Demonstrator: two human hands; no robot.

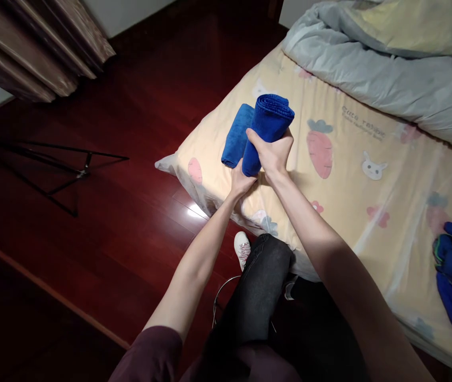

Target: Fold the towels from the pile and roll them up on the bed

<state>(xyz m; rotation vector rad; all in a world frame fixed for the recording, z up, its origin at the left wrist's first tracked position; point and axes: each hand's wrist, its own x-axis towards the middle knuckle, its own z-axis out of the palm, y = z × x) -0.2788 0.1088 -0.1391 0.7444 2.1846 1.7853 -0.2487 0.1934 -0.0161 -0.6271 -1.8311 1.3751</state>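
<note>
We see two soft, plush blue towels rolled into thick cylinders at the corner of the bed sheet, a smooth pale-yellow cotton printed with carrots and rabbits. One rolled towel lies flat on the sheet. The upright towel stands just beside it, touching it. The right hand wraps tightly round its middle; the left hand cups its lower end, fingers closed against it.

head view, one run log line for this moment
right hand: grips rolled blue towel | left hand: at its lower end | second roll: on bed
</note>
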